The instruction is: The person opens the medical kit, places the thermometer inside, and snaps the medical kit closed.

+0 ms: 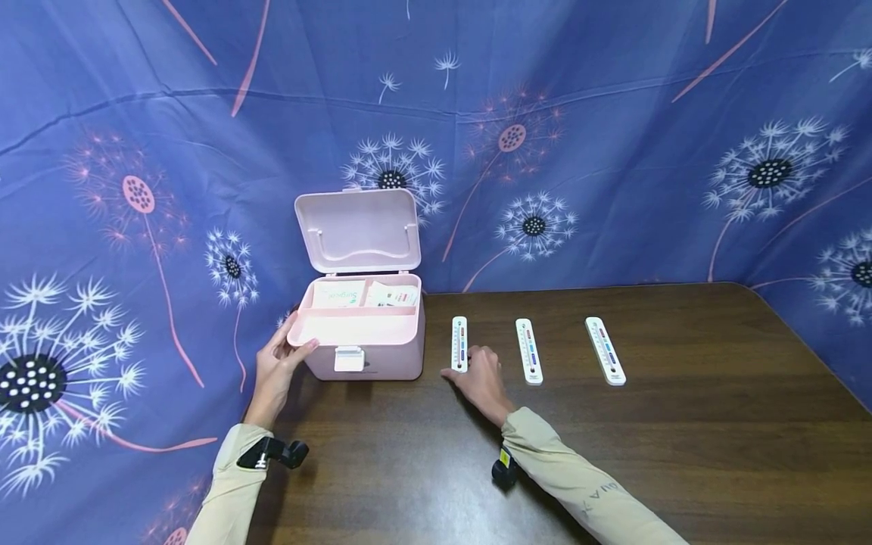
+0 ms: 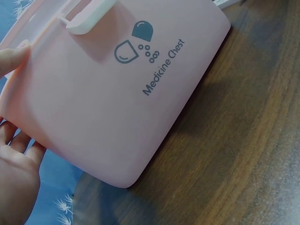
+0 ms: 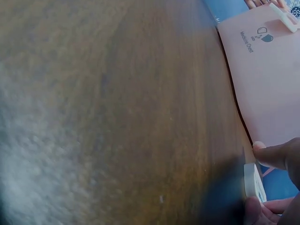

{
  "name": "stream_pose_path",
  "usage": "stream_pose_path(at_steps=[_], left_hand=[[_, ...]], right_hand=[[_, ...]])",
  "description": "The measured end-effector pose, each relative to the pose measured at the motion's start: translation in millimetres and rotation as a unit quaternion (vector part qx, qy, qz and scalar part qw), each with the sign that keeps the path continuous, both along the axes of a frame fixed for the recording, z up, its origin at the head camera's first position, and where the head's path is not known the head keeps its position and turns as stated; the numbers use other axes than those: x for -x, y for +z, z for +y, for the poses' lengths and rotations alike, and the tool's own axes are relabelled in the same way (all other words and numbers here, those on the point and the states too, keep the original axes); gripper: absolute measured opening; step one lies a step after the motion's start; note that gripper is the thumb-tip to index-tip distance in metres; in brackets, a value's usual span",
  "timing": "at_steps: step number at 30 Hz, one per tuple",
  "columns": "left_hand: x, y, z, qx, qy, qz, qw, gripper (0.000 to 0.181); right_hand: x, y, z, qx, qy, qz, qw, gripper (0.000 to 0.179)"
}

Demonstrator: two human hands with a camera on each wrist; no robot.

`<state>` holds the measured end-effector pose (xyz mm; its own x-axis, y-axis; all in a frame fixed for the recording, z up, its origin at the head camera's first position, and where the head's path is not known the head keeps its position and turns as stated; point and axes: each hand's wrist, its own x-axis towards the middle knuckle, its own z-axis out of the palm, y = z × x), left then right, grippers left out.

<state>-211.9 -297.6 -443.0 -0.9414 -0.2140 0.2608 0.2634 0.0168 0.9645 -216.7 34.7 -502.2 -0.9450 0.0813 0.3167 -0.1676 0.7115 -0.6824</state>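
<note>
A pink medicine chest [image 1: 395,363] stands with its lid [image 1: 361,231] up; its front label shows in the left wrist view. My left hand [image 1: 272,375] grips its left side, thumb on the front rim and fingers along the side wall. Nearest the chest lies a white strip thermometer [image 1: 459,344]. Around its lower end is my right hand [image 1: 485,382], thumb stretched out on the left and fingers at the right edge. In the right wrist view, a gap shows between the thumb [image 3: 269,154] and the thermometer [image 3: 253,180], while fingertips touch its near end.
Two more white thermometers, a middle one [image 1: 528,351] and a right one [image 1: 605,351], lie spaced out on the brown wooden table [image 1: 722,424]. Inside the chest, a tray holds a white box [image 1: 338,294] and a printed packet [image 1: 390,295]. Blue dandelion cloth [image 1: 613,227] hangs behind.
</note>
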Motion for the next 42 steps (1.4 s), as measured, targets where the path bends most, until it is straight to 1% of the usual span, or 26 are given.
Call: stream_pose_path(at_steps=[6, 13, 21, 26, 31, 37, 42], left_hand=[[-1.6, -0.5, 1.3, 0.004, -0.002, 0.000, 1.0000, 0.068], [-0.6, -1.5, -0.4, 0.002, 0.009, -0.002, 1.0000, 0.068], [-0.4, -3.4, -1.6, -0.002, 0.008, -0.001, 1.0000, 0.068], [0.5, -4.4, -3.5, -0.002, 0.015, -0.002, 0.9999, 0.069], [1.0, -2.9, -3.3, 0.003, 0.015, -0.003, 0.9999, 0.068], [1.2, -0.9, -1.7, 0.003, 0.013, -0.005, 0.9999, 0.067], [0.3, -0.1, -0.1, 0.011, 0.014, -0.015, 0.9997, 0.068]], right_hand=[[1.5, 1.6, 2, -0.003, -0.009, -0.011, 0.9999, 0.039], [3.4, 7.5, 6, -0.006, -0.008, -0.033, 0.9994, 0.026], [7.0, 15.0, 14, -0.030, -0.010, -0.066, 0.9974, 0.029], [9.3, 16.7, 21, -0.037, 0.003, -0.074, 0.9966, 0.030], [11.3, 16.8, 27, -0.028, 0.025, -0.079, 0.9962, 0.030], [11.1, 15.9, 33, -0.021, 0.045, -0.069, 0.9964, 0.026], [10.9, 13.7, 39, -0.017, 0.055, -0.061, 0.9964, 0.024]])
